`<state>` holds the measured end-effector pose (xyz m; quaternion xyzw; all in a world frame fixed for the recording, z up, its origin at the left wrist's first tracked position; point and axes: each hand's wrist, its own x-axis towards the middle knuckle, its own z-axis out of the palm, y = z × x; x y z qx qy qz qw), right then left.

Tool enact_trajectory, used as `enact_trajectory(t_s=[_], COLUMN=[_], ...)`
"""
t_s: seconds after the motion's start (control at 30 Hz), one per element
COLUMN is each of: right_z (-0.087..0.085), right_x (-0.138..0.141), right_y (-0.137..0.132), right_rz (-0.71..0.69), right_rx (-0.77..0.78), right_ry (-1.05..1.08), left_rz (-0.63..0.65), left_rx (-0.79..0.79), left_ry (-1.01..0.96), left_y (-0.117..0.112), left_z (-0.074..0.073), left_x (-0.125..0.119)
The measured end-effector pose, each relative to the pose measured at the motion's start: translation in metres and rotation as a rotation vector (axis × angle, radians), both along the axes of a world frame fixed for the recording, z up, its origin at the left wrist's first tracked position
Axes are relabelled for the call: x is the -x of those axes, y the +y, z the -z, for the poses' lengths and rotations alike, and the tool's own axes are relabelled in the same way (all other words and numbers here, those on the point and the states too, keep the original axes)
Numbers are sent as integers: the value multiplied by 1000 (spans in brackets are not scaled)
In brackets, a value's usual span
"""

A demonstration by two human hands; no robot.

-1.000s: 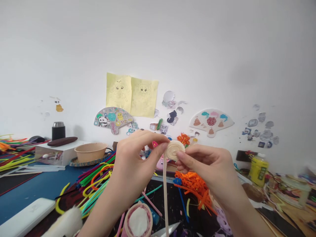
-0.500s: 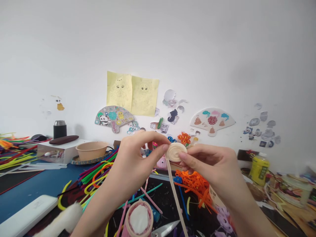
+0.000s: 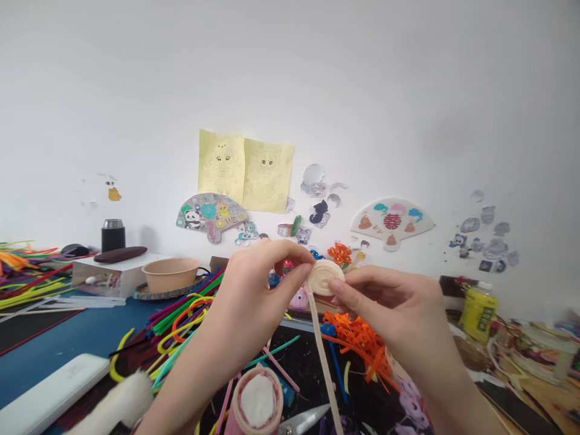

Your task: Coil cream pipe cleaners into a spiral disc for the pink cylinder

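Note:
Both hands are raised over a cluttered craft desk, pinching a cream pipe cleaner wound into a flat spiral disc (image 3: pixel 324 275). My left hand (image 3: pixel 254 296) grips the disc's left edge between thumb and fingertips. My right hand (image 3: pixel 394 311) pinches its right and lower edge. The loose cream tail (image 3: pixel 322 362) hangs from the disc down toward the desk. Below my hands lie a heap of orange pipe cleaner pieces (image 3: pixel 360 341) and a pink tape roll (image 3: pixel 254 402).
Bundles of coloured pipe cleaners (image 3: pixel 181 317) lie at left beside a tan bowl (image 3: pixel 171 273). Scissors (image 3: pixel 303 421) rest at the bottom edge. A white flat object (image 3: pixel 49 396) sits at lower left, a yellow bottle (image 3: pixel 478 311) at right. Paper cut-outs cover the wall.
The hanging tail swung from straight down to slanting right. Both hands drifted slightly right while still pinching the disc.

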<state>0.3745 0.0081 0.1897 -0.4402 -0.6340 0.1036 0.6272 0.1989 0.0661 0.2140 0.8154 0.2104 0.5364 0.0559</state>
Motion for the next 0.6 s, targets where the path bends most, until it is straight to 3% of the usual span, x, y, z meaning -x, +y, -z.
enact_trajectory(t_s=[0.33,0.6], right_z=[-1,1], right_x=[-3,-3], right_y=[4,3], right_rz=[-120,-85], right_rx=[2,-12], right_ry=[76,40], left_rz=[-15,-21], left_rx=[-59,-68], left_ry=[9,14], left_y=[1,0], left_z=[3,3], left_x=[0,-1])
